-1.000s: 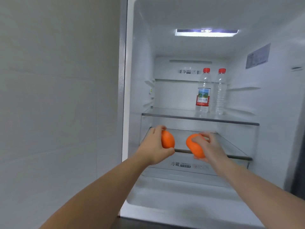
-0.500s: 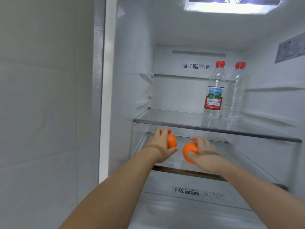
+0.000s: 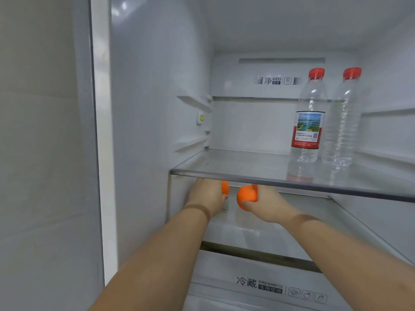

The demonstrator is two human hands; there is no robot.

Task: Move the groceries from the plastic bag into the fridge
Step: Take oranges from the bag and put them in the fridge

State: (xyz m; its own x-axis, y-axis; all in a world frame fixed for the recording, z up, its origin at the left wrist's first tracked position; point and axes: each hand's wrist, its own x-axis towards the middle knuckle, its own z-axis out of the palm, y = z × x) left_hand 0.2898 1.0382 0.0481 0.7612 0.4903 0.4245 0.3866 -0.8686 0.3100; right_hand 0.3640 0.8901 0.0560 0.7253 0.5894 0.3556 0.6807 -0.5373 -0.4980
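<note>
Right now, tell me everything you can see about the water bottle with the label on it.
The clear plastic water bottle with the red cap stands upright on the upper glass shelf, toward the back right of the fridge. Its paper label shows a landscape photo above a red band with small print. Its cap is on. An unlabelled clear bottle with a red cap stands close on its right. Neither hand touches it.

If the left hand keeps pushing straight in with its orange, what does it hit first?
Probably nothing close: the left hand, gripping its orange, points into the gap under the glass shelf. The way looks free toward the fridge's back wall, though depth is unclear.
</note>
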